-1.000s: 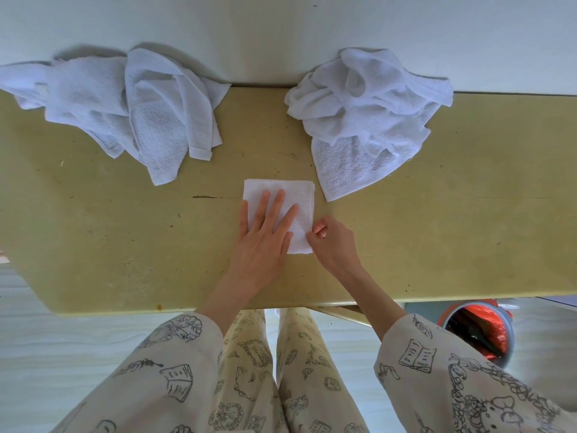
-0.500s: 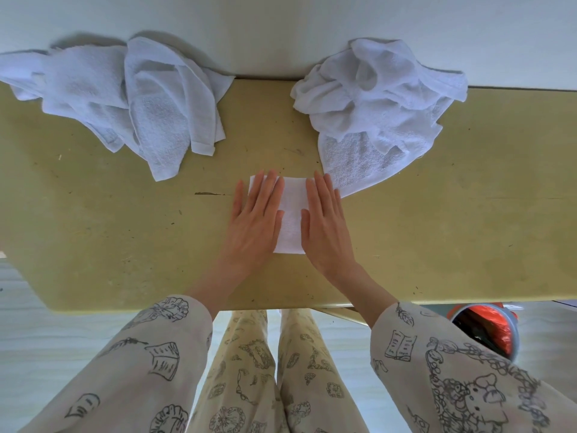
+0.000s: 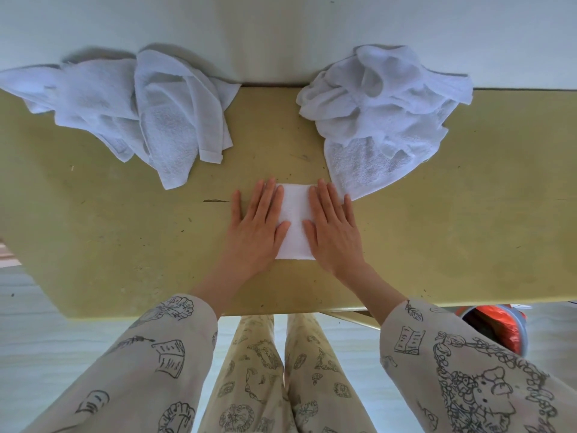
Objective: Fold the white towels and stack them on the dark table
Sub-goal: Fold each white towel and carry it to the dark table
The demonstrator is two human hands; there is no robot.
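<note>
Item: yellow-green table (image 3: 437, 239), abutting a pale wall (image 3: 281, 32). You are pressing left hand (image 3: 254, 231) and right hand (image 3: 335, 232), fingers flat, onto the folded towel (image 3: 294, 223); crumpled towels (image 3: 150, 120) are lying behind.

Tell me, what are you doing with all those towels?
A person is folding white towels on a yellowish table. Both hands lie flat on a small folded towel in front of them, the left hand on its left side and the right hand on its right, pressing it smooth. Two crumpled heaps wait at the back against the wall: the left heap and the right heap.
</note>
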